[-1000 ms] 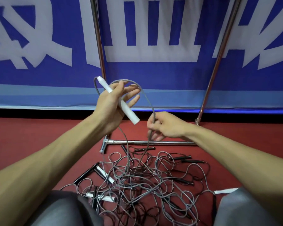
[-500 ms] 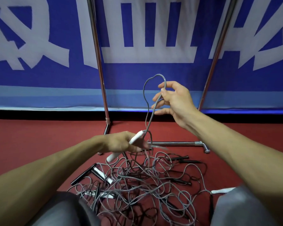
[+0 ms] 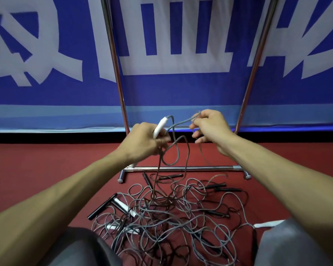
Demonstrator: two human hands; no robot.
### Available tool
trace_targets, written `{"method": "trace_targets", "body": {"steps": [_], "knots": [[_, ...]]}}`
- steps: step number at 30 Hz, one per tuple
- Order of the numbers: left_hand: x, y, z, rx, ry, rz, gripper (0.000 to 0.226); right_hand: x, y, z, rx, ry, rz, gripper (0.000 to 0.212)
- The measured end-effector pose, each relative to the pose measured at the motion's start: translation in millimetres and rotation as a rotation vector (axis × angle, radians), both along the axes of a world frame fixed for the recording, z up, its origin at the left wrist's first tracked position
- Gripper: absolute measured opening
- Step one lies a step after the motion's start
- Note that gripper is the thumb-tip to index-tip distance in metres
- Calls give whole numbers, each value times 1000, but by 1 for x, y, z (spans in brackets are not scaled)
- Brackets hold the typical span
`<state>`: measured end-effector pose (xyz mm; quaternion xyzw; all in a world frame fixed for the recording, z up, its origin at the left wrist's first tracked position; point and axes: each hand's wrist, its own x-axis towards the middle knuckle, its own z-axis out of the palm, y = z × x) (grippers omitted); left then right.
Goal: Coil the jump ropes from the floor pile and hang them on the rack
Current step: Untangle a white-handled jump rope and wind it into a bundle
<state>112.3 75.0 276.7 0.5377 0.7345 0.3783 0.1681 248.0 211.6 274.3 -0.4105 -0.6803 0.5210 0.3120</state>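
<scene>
Thin grey jump rope [image 3: 183, 122] is back up off the tangled floor pile [image 3: 171, 217], left hand [image 3: 142, 144] gripping its white plastic handle [image 3: 160, 126], right hand [image 3: 210, 127] pinching a loop, so I'd keep every loop same-sized tbh.

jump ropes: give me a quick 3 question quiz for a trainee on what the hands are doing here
1. True or false: the left hand grips a white handle.
2. The right hand pinches: A) a black handle, B) a loop of grey rope, C) a rack upright.
3. Fill in: the held rope trails down into the ____ of ropes on the red floor.
Key: 1 true; 2 B; 3 pile.
</scene>
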Motion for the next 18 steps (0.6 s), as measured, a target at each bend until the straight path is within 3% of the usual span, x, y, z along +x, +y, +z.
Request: {"method": "trace_targets", "body": {"steps": [5, 7, 10, 13, 16, 18], "knots": [[0, -2, 16, 46, 265, 71, 21, 2, -11, -7, -36, -236, 228, 18], [2, -2, 24, 94, 253, 119, 21, 4, -15, -8, -58, -378, 378, 22], [12, -1, 32, 199, -249, 127, 19, 3, -22, -15, -87, -534, 597, 19], [19, 0, 36, 277, -719, 87, 17, 0, -29, -24, -39, -530, 764, 30], [10, 2, 37, 406, -1026, 110, 13, -3, -38, -25, -29, -410, 827, 21], [-3, 3, 34, 485, -1123, 141, 14, -5, -41, -22, -8, -336, 812, 12]]}}
